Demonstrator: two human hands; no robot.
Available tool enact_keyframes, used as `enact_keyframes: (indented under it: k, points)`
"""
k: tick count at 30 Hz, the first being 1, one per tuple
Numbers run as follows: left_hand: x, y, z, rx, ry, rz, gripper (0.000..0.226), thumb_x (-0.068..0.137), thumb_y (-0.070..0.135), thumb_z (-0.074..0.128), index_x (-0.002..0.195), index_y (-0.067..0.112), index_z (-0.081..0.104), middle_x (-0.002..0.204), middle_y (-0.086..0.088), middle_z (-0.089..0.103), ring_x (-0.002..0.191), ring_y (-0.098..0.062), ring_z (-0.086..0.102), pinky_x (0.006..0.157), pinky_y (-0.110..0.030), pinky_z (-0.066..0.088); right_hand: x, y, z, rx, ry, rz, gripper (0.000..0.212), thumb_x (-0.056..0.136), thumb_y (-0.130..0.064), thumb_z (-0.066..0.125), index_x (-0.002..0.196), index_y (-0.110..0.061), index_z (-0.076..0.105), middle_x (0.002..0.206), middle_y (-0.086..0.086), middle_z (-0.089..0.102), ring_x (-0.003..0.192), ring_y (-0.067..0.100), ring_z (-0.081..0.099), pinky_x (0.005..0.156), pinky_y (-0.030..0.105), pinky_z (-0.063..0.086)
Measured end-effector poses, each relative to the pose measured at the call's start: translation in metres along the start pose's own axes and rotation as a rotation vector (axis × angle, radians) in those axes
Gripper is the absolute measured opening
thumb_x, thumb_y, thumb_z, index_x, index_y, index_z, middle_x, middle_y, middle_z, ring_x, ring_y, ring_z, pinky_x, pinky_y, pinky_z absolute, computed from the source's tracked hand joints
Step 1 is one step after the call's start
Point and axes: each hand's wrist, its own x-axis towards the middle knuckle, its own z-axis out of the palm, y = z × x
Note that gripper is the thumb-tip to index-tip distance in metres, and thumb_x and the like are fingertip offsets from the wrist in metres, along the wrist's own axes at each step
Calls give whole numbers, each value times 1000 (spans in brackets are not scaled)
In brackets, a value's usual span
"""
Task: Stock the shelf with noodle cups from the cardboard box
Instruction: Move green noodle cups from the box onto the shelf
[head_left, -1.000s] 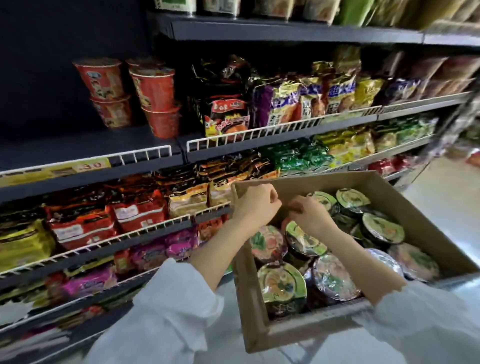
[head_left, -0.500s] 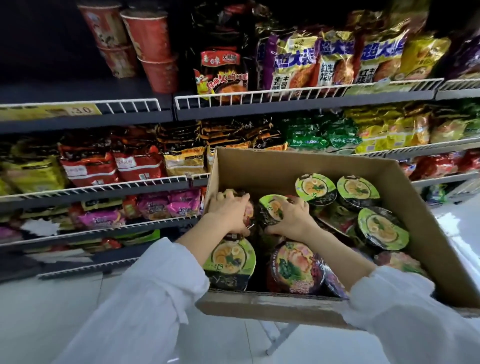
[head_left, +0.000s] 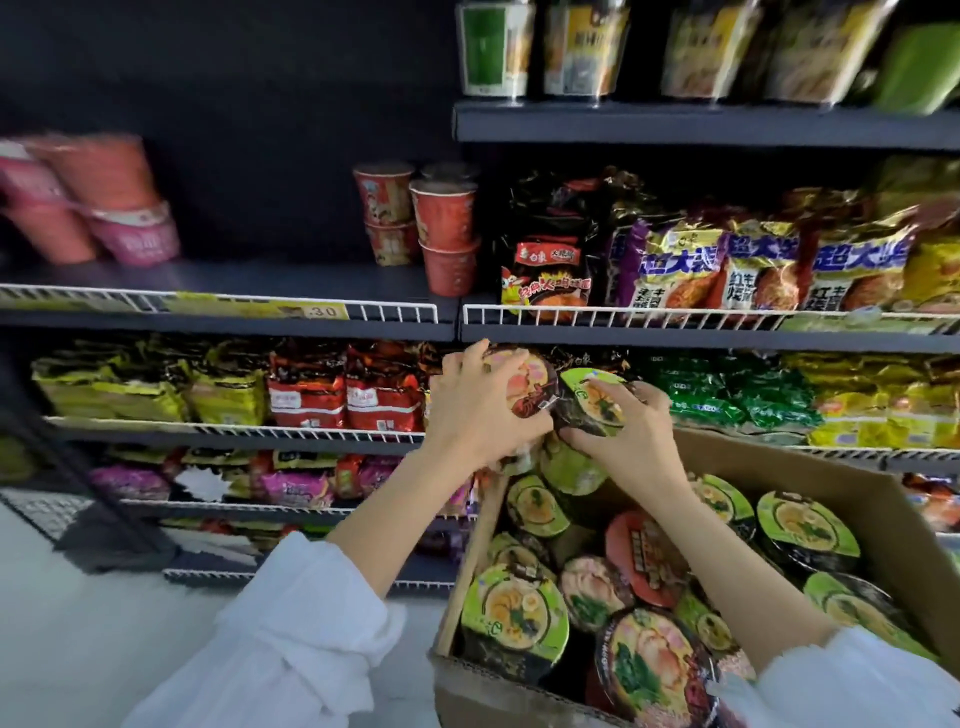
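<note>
Left hand (head_left: 480, 410) grips a pink-lidded noodle cup (head_left: 519, 382), right hand (head_left: 631, 436) a green-lidded noodle cup (head_left: 592, 402), above the brown cardboard box (head_left: 852, 499). Either could snag the shelf's white wire rail (head_left: 395, 312) and drop.

At the centre of the frame, the left hand (head_left: 475, 415) grips a pink-lidded noodle bowl (head_left: 522, 382) and the right hand (head_left: 631, 436) grips a green-lidded noodle bowl (head_left: 592, 400); the two bowls touch, held just above the open cardboard box (head_left: 852, 499) at lower right. More bowls with green and pink lids fill the box. Behind, the dark shelf (head_left: 228, 325) with its white wire rail carries stacked red cups (head_left: 444, 228) at upper centre and pink cups (head_left: 130, 228), blurred, at upper left.
</note>
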Motion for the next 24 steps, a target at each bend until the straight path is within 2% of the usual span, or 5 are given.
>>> enact_keyframes:
  k: [2,8,16,18,24]
  points:
    - [6,-19,-23,-22,66,-16,72,75,66,52,140,40,35,153,-4,23,137,-31,20,108,-50,23,9,-30,6,47,37,-63,66,74,-43,75,134,-33,48,150,4,21,139,31,25,110,45,32]
    - [28,-104,-83,-56,254,-71,63,75,66,55,133,42,47,149,-2,35,134,-31,29,106,-50,29,40,-125,54,118,86,-217,58,74,-45,75,127,-37,52,150,-1,23,140,22,23,110,36,28]
    - [84,-239,-149,-2,352,-123,61,78,63,56,133,38,47,150,0,33,131,-30,30,103,-48,30,103,-248,148,203,145,-298,58,77,-44,72,131,-30,52,148,0,26,138,18,27,103,21,24]
    - [101,-265,-158,15,365,-139,62,77,64,56,133,38,47,150,0,34,130,-30,31,102,-48,30,122,-271,170,205,150,-303,58,79,-43,71,132,-28,51,150,2,25,139,19,25,105,22,23]
    - [164,-325,-172,52,355,-186,66,78,66,54,133,31,49,150,-2,33,130,-31,30,103,-47,29,197,-322,222,163,113,-260,63,85,-46,63,140,-21,44,154,4,17,142,24,17,114,36,23]
